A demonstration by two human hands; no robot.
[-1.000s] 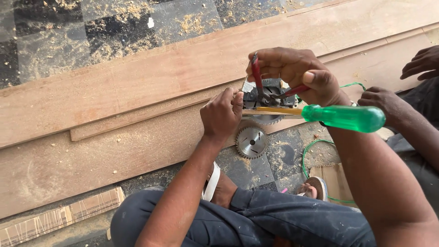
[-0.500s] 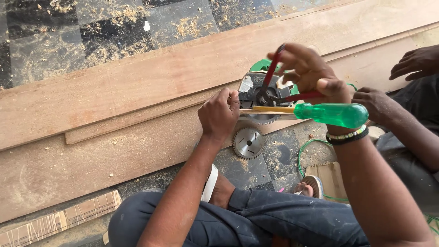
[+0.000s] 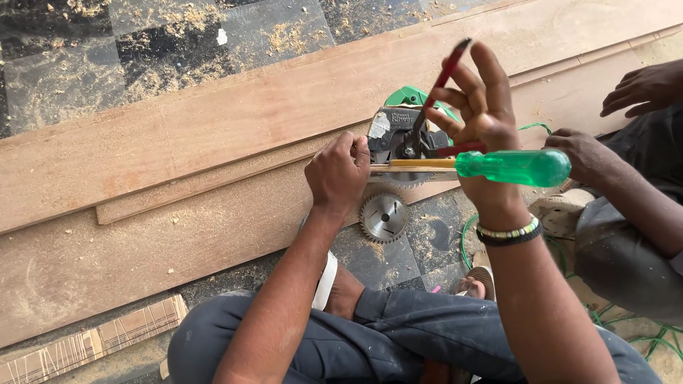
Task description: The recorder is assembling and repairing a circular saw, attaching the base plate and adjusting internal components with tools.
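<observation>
A grey and green circular saw [image 3: 400, 128] lies on its side between the planks in front of my knees. My left hand [image 3: 339, 173] is a closed fist at the saw's edge, around the tip end of a screwdriver shaft [image 3: 416, 164] whose green translucent handle [image 3: 514, 167] points right. My right hand [image 3: 484, 117] is raised over the saw with its fingers spread, holding red-handled pliers [image 3: 442, 82] whose handles stand wide apart and whose jaws sit on the saw's hub. A loose toothed saw blade [image 3: 383, 217] lies flat on the floor just below the saw.
Long wooden planks [image 3: 213, 128] run across the dark, sawdust-strewn floor [image 3: 142, 43]. Another person sits at the right, one hand [image 3: 580, 151] by the green handle, the other [image 3: 644, 89] on a plank. A green cable [image 3: 466, 235] loops near my sandal [image 3: 326, 281].
My right hand has lifted and spread its fingers, swinging the pliers' handles open and upward. My left fist and the screwdriver have stayed at the saw.
</observation>
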